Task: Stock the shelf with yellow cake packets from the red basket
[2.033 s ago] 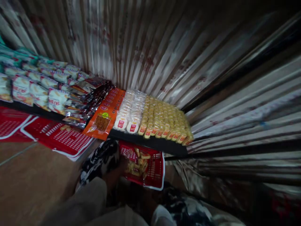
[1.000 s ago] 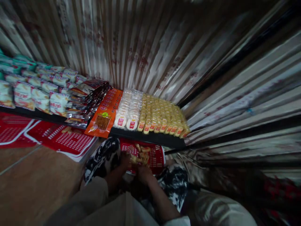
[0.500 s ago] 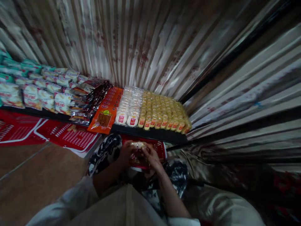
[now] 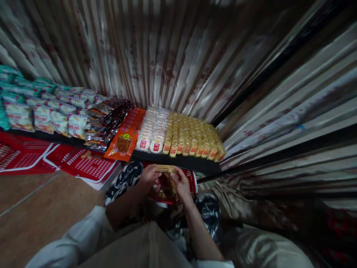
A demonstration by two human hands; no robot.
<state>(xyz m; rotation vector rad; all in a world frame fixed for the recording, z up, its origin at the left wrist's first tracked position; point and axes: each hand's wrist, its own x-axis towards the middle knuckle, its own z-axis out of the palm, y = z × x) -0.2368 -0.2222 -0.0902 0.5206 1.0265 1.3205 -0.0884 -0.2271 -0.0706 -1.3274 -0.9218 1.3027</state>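
Note:
Between my two hands is a yellow wrapped snack pack (image 4: 165, 168), held level by its ends. My left hand (image 4: 149, 175) has its fingers closed on the left end, while my right hand (image 4: 180, 181) grips the right end. Directly below them, a red basket (image 4: 193, 181) sits between my knees, with brownish packs partly visible inside. Similar yellow snack packs (image 4: 189, 136) stand in tight rows on the black shelf (image 4: 178, 160) just beyond my hands. The print on the held pack is too blurred to read.
Left of the yellow rows stand white round packs (image 4: 150, 130), an orange snack bag (image 4: 125, 137), dark red packets (image 4: 107, 119) and white bags (image 4: 78, 124). Red baskets (image 4: 83, 163) rest below the shelf. A pleated curtain (image 4: 161, 56) hangs behind; a dark pole (image 4: 251, 89) slants at right.
My hands have shifted slightly upward, and the snack pack now lies straighter and shows more yellow between them. The view has tilted a little, so the left shelf goods sit lower and further right.

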